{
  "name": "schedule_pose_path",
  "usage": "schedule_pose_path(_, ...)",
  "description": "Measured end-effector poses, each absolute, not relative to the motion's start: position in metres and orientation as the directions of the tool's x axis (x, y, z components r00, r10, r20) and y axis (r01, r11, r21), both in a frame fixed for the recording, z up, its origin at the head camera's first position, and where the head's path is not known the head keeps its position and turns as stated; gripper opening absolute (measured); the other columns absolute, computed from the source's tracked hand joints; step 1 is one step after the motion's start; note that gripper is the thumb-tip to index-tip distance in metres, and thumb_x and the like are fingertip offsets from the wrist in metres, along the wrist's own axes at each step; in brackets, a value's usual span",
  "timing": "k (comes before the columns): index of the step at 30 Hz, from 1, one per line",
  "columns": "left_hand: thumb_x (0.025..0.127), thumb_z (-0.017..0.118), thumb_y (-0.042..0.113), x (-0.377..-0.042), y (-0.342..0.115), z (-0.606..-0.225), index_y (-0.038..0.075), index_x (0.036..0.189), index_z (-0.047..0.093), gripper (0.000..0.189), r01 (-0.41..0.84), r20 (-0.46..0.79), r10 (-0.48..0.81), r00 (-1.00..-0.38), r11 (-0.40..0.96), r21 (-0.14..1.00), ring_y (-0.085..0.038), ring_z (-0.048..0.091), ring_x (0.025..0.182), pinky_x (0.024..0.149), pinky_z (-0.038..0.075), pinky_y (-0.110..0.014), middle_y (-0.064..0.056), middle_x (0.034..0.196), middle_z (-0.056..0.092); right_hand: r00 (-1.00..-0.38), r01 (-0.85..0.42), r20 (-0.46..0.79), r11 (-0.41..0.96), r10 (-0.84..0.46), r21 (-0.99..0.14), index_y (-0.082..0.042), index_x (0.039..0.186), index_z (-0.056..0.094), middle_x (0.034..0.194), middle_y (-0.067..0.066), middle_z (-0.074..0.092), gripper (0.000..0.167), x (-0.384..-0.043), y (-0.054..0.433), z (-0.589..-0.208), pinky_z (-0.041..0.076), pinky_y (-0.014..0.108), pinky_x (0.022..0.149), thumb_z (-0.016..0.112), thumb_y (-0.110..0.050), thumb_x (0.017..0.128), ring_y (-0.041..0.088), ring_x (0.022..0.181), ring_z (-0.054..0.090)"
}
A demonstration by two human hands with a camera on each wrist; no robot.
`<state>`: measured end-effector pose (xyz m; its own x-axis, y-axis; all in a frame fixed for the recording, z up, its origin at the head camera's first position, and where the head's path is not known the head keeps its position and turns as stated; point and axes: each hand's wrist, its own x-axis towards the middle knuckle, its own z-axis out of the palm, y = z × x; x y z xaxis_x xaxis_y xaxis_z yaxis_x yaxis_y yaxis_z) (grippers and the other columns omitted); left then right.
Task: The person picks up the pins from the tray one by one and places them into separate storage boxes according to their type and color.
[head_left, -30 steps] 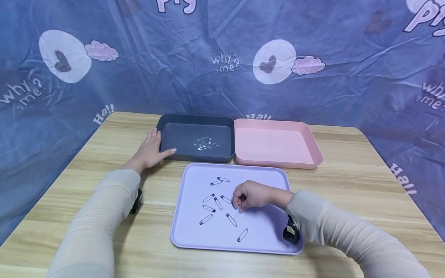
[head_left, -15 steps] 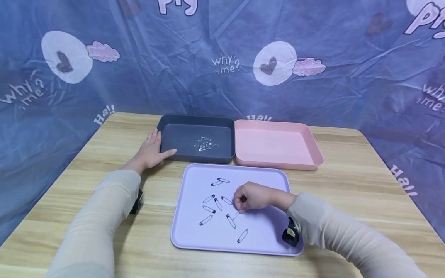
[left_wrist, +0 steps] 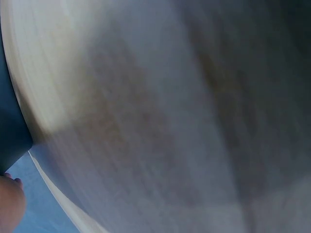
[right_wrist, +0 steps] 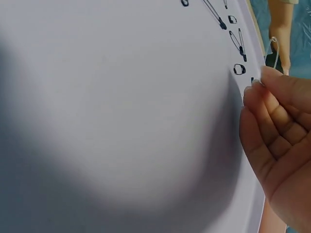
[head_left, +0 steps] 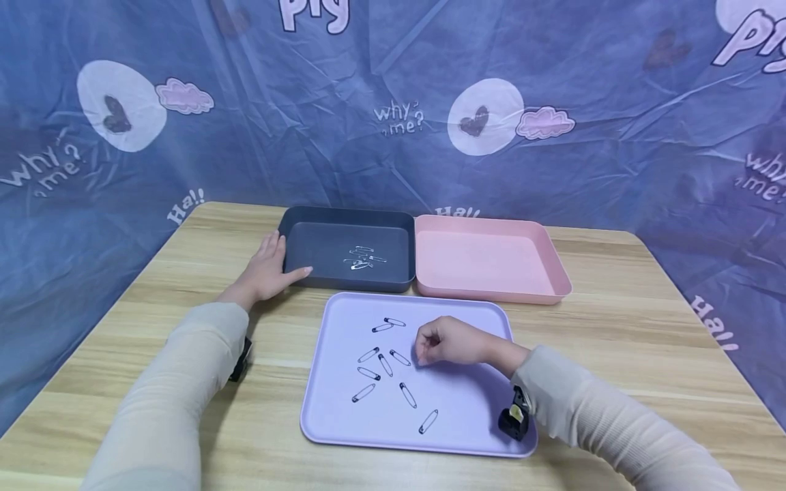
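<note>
My right hand (head_left: 454, 341) is over the lavender tray (head_left: 368, 436). In the right wrist view, its thumb and fingertips pinch a pale, silvery safety pin (right_wrist: 274, 40) by one end, its coiled end pointing away. Several black-headed safety pins (head_left: 408, 395) lie scattered on the lavender tray, left of and below that hand. My left hand (head_left: 264, 273) rests against the left front corner of the dark grey tray (head_left: 350, 281), thumb along the front rim and fingers along the side. Inside the dark tray is a small cluster of silver safety pins (head_left: 359, 267).
A pink tray (head_left: 491, 259) stands right of the dark one, their sides touching. Both sit behind the lavender tray on a wood-grain table (head_left: 614, 354). Behind the table hangs a blue printed cloth (head_left: 307, 136). Each wrist carries a small black camera.
My right hand has lifted slightly from the lavender tray, turning so the pin is hidden from the head view. My left hand stays at the dark tray. The head view has tilted up a little.
</note>
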<state>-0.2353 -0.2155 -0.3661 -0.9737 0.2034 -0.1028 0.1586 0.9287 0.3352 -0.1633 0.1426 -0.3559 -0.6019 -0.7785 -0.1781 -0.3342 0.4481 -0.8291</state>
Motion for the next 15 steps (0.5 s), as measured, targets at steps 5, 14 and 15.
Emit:
schedule_pose_path(5,0.079,0.035,0.065,-0.236,-0.216,-0.367,-0.011,0.133,0.002,0.099,0.159,-0.102,0.203,-0.974,0.930,0.332,-0.034,-0.007,0.127,0.101,0.004,-0.047,-0.025,0.139,-0.005,-0.666,-0.266,-0.166,0.440,-0.727,-0.858,-0.008,0.071,0.060,0.064,-0.004,0.055,0.006,-0.167,0.141,-0.354,0.042,0.022,0.057,0.063,-0.003,0.073,0.008,0.059,0.048)
schedule_pose_path(14,0.078,0.035,0.065,-0.235,-0.216,-0.366,-0.011,0.133,0.002,0.099,0.159,-0.102,0.203,-0.974,0.930,0.331,-0.034,-0.008,0.127,0.101,0.004,-0.047,-0.025,0.139,-0.006,-0.761,-0.114,-0.154,0.364,-0.630,-0.924,0.000,0.075,0.058,0.066,0.006,0.057,0.002,-0.174,0.137,-0.345,0.046,0.028,0.058,0.059,0.002,0.076,0.016,0.062,0.054)
schedule_pose_path(15,0.078,0.035,0.065,-0.235,-0.216,-0.366,-0.011,0.134,0.002,0.099,0.159,-0.102,0.203,-0.974,0.930,0.331,-0.034,-0.008,0.127,0.101,0.004,-0.047,-0.025,0.139,-0.006,-0.769,-0.099,-0.150,0.348,-0.621,-0.932,0.001,0.075,0.058,0.067,0.007,0.058,0.003,-0.175,0.136,-0.345,0.047,0.028,0.059,0.058,0.003,0.076,0.016,0.062,0.054)
